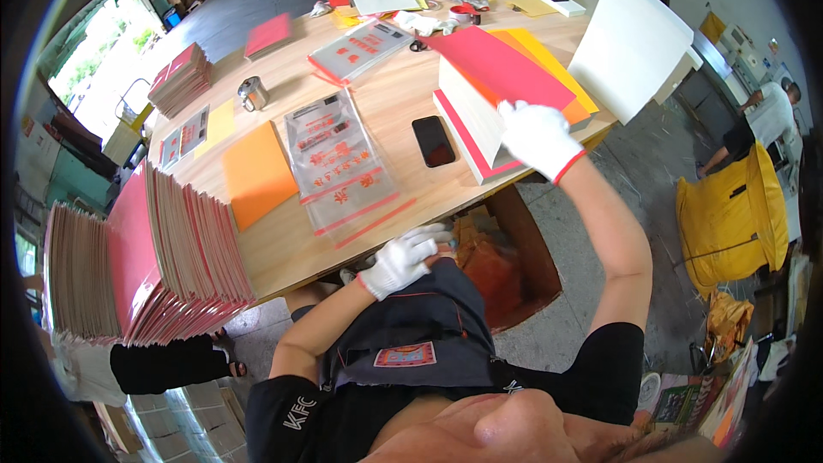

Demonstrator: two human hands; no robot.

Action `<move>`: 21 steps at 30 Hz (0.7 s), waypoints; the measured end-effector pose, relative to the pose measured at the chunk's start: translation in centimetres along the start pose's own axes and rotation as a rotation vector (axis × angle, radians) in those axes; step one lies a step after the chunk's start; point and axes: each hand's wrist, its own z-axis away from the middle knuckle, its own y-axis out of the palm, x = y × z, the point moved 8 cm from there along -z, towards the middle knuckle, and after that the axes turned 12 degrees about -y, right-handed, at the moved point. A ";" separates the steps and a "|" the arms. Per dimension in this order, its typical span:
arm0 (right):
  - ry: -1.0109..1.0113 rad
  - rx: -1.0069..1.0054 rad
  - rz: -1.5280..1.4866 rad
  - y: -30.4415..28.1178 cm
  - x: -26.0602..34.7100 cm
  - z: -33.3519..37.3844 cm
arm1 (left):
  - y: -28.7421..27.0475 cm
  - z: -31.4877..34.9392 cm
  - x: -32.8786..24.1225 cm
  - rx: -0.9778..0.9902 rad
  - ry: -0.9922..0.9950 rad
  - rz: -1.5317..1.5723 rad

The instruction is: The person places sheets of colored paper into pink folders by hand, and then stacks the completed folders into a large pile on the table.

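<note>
My right hand (538, 139), in a white glove with a red cuff, is closed on the near edge of a thick stack of white paper (470, 111). A red sheet (506, 64) rises at a slant over the stack, with orange and yellow sheets (536, 56) showing behind it. Another red layer lies beneath the white paper. My left hand (407, 259), gloved the same way, is over my lap below the table edge, fingers stretched out and nothing held. A black phone (434, 141) lies left of the stack, beside clear plastic bags with red print (339, 159).
Tall piles of red-covered pads (184, 240) fill the table's near left corner. An orange sheet (259, 173), a metal cup (252, 93) and red stacks (180, 77) lie beyond. A large white sheet stack (633, 47) stands right. Another person (771, 116) bends at the far right.
</note>
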 end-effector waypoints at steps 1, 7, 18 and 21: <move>0.079 0.098 -0.098 -0.8 -0.9 0.0 | -0.2 2.1 1.5 -0.014 -0.068 0.003; 0.014 -0.365 -0.252 2.1 -6.6 0.6 | -0.3 7.3 3.0 0.040 -0.230 0.023; 0.163 -0.341 -0.287 1.8 -5.8 0.3 | -1.5 10.9 3.8 -0.049 -0.311 0.045; 0.180 -0.308 -0.335 1.6 -6.0 0.1 | -1.5 11.7 4.2 -0.061 -0.330 0.061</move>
